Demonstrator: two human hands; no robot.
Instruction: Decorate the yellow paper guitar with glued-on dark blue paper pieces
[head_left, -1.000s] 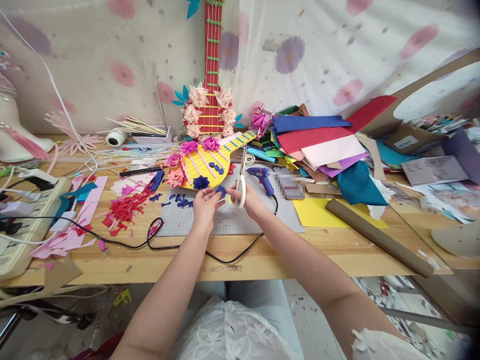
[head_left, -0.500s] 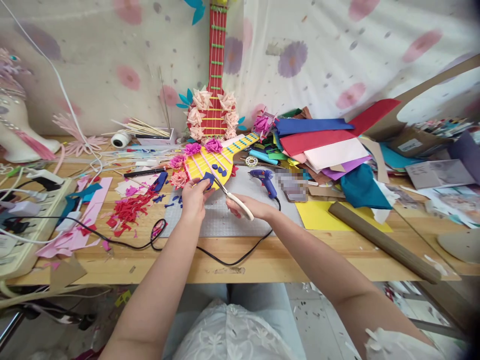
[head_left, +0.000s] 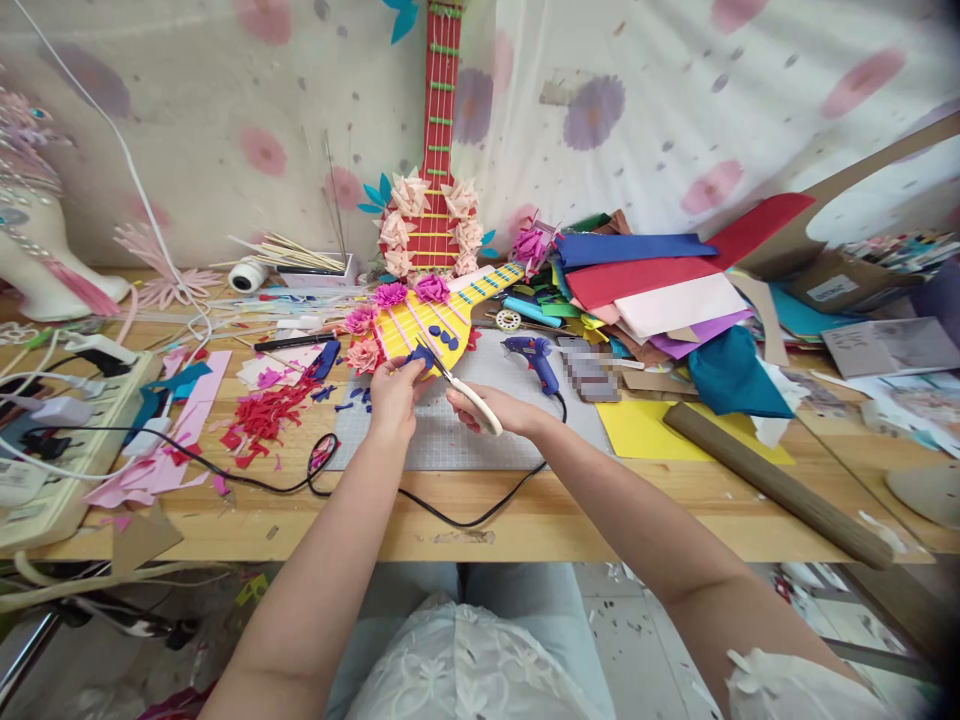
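Observation:
My left hand (head_left: pixel 394 392) pinches a small piece of dark blue paper (head_left: pixel 421 355). My right hand (head_left: pixel 489 408) grips white-handled scissors (head_left: pixel 480 405), whose blades point up and left and meet the blue paper. Just behind my hands lies a yellow paper guitar (head_left: pixel 401 325) with pink strings, pink and magenta paper flowers and blue dots; my left hand hides part of its lower end. Under my hands is a grey cutting mat (head_left: pixel 450 450), with small blue paper scraps (head_left: pixel 360 398) to the left of my left hand.
A blue glue gun (head_left: pixel 536 358) lies at right, its black cord (head_left: pixel 480 520) looping across the front of the table. Red paper shreds (head_left: pixel 270 410) and a power strip (head_left: pixel 90 470) are at left. Stacked coloured sheets (head_left: pixel 652 280) and a brown roll (head_left: pixel 780 485) fill the right. A red guitar (head_left: pixel 435 225) stands behind.
The scissors have swung from upright in my right hand to pointing at the blue paper. My left hand has moved slightly left and up with the paper, and the blades now meet it.

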